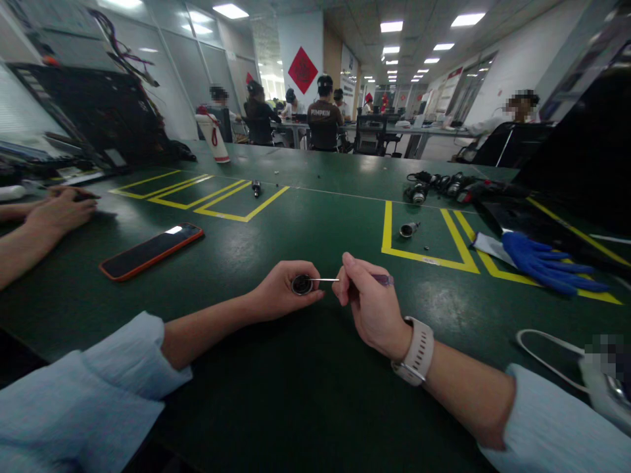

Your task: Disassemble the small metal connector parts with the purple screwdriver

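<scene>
My left hand point(279, 290) rests on the green table point(315, 217) with its fingers wrapped round a small round black part point(301, 284). My right hand point(371, 303) pinches a thin screwdriver point(345, 280) with a purple handle. The metal tip of the screwdriver points left and meets the round part. A pale watch sits on my right wrist.
A phone in an orange case point(152, 251) lies to the left. Another person's hand point(59, 211) rests at the far left. A small metal part point(409, 228) sits in a yellow-taped box, blue gloves point(545, 261) and black parts point(444, 185) to the right. People sit at the far tables.
</scene>
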Available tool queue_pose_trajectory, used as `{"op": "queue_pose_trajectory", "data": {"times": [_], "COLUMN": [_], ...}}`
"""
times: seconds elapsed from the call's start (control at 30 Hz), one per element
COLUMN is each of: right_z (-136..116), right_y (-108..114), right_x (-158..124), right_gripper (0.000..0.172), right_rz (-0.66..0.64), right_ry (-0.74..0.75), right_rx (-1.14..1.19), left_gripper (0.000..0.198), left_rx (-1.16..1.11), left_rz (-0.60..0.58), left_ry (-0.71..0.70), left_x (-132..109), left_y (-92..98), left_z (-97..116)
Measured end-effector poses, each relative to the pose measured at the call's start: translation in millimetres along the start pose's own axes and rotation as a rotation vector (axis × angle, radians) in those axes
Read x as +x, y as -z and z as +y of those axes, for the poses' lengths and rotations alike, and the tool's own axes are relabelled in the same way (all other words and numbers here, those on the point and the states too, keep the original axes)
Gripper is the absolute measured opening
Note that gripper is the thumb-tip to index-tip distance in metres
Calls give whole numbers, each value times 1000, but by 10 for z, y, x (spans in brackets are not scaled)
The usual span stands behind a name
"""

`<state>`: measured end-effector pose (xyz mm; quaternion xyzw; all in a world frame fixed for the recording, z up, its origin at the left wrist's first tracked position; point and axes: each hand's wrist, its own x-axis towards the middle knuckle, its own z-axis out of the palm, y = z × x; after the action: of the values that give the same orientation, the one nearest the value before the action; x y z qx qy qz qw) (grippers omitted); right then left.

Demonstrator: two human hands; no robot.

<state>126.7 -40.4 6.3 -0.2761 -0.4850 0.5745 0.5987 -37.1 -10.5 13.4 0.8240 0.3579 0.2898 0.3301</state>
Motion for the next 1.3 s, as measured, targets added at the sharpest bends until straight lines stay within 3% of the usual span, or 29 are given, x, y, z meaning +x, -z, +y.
{"op": "queue_pose_trajectory", "data": {"times": [0.1,0.27,0.63,0.73,0.83,1.03,1.2,1.3], "right_z": [-31,-115,-133,-147,-95,47,-2,-51], "right_y": [21,25,61,37,26,35,20,26], "right_x": [-15,-42,-55,-73,-70,7,24,24], "right_gripper": [43,41,35,24,2,32,28,26], "right_rz": [-22,-182,-104,-132,-138,-191,-215,-207], "right_ry": [87,142,305,341,383,409,498,572], "right_rx": [-111,-440,-421,-496,-576,-792,-976,-971], "left_gripper": [15,16,18,19,22,37,52,54], "left_rx": [-45,-161,-273,-284,-302,-553,-559,-518], "left_rz": [42,78,297,292,276,186,95,46], "left_ry": [6,28,124,116,128,145,-14,-81], "left_x": [-1,-4,7,7,2,-49,-90,-88], "left_y": [-7,-10,41,35,28,-56,-168,-187], "left_z": [-22,-48,9,-1,8,34,12,8]}}
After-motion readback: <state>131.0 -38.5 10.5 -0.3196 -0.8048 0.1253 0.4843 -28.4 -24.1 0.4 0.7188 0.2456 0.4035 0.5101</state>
